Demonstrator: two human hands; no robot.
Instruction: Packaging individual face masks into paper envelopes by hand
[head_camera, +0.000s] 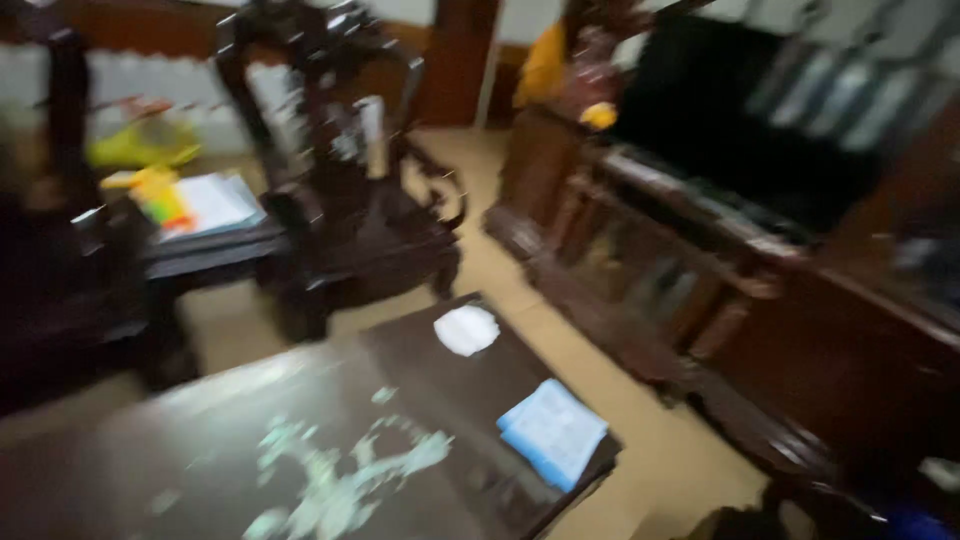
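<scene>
I am looking down through a blurred head view into a room of dark carved wood. A long cabinet (700, 290) is running along the right, carrying a large black screen (740, 120). A heavy armchair (340, 190) is standing at centre left, beside a side table (215, 250) holding pale papers (215, 200) and something yellow I cannot make out. Nearest me, the low dark surface (200, 450) is showing pale inlay. Neither of my hands is showing, so I cannot say whether they are open, closed or gripping anything, nor which is nearer. A light blue and white cloth or paper (553, 432) is lying at the surface's right corner, its long axis slanting away rightward. A round white piece (466, 330) is sitting beyond it, near the far edge, well apart.
</scene>
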